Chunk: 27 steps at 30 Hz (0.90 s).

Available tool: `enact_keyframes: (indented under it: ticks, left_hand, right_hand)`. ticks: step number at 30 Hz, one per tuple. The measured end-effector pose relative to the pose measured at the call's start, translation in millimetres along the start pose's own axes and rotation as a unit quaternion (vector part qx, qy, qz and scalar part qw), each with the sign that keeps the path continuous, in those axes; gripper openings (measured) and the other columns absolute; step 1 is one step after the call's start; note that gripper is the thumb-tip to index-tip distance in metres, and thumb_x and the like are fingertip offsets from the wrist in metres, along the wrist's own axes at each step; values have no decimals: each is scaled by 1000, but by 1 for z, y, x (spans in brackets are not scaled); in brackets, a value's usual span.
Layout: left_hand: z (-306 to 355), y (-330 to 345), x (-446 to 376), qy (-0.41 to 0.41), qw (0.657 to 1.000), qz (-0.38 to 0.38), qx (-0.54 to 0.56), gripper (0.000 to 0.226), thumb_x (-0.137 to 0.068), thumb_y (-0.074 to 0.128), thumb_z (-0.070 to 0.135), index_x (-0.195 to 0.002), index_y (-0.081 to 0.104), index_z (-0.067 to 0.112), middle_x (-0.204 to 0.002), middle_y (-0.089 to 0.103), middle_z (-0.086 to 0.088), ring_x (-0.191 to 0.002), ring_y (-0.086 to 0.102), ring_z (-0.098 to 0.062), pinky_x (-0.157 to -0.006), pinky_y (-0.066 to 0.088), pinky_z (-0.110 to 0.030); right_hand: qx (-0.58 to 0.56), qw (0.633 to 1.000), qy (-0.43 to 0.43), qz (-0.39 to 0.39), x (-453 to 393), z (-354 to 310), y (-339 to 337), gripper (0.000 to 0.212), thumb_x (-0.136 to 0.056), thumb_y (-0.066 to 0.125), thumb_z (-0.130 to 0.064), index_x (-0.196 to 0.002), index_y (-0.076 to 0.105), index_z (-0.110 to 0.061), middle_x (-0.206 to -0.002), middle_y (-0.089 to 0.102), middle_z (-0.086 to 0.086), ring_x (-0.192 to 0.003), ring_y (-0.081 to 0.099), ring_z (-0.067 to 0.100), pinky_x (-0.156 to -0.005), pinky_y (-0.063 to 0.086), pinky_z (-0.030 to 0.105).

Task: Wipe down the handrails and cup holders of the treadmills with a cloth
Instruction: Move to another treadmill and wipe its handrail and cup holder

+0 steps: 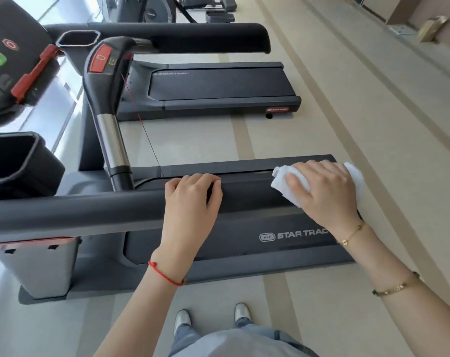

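The right hand (324,191) lies over a folded white cloth (293,181), fingers curved down around it, pressing it onto the far end of the thick black padded handrail (90,210) of the near treadmill. The cloth shows on both sides of the hand, a corner poking out towards the left. The left hand (193,199) rests on the same handrail nearer the console, fingers curled over its top; whether the thumb wraps underneath is hard to tell from this angle. Below the rail runs the dark treadmill deck (244,248) marked STAR TRAC. A black angular cup holder (15,155) sits at the left by the console. A second treadmill (218,83) stands beyond on the beige floor (373,124).
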<state>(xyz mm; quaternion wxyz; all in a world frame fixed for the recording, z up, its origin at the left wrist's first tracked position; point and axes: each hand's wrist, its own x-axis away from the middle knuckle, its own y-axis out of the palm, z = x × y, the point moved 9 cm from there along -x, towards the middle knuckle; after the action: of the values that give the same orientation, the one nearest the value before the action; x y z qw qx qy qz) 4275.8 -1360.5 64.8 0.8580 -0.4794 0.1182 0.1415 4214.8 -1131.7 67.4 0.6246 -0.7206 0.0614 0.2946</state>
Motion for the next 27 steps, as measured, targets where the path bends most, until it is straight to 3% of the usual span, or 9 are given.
enact_keyframes:
  ticks: [4,10,17,27]
  left_hand:
    - [13,10,0,-9,1000,8,-14,18,-99,54,17,-97,72,16,-91,72,5,-84,64,-19,-95,34,-34]
    - [8,8,2,-27,998,32,-51,17,-98,56,15,-93,73,13,-89,73,2,-83,66,-23,-92,42,-42]
    - [-2,3,4,-43,996,38,-61,18,-98,55,16,-93,73,14,-91,74,3,-87,67,-22,-95,39,-40]
    - [-48,-30,10,-44,995,53,-78,18,-98,56,15,-92,72,15,-92,74,4,-89,67,-20,-96,38,-39]
  right_hand:
    - [7,998,-23,-57,-8,1,9,47,-95,28,-44,-77,61,-17,-67,57,1,-66,52,26,-67,39,40]
    - [-62,985,-158,-25,4,-59,12,40,-98,40,-47,-113,65,-20,-98,65,-1,-84,59,23,-75,43,37]
    - [-52,981,-183,-31,1,-70,20,46,-98,38,-55,-112,65,-20,-97,64,-1,-81,60,24,-72,46,38]
    - [-51,978,-196,-42,-6,-137,23,47,-100,35,-53,-117,64,-20,-102,66,-1,-88,62,22,-78,48,35]
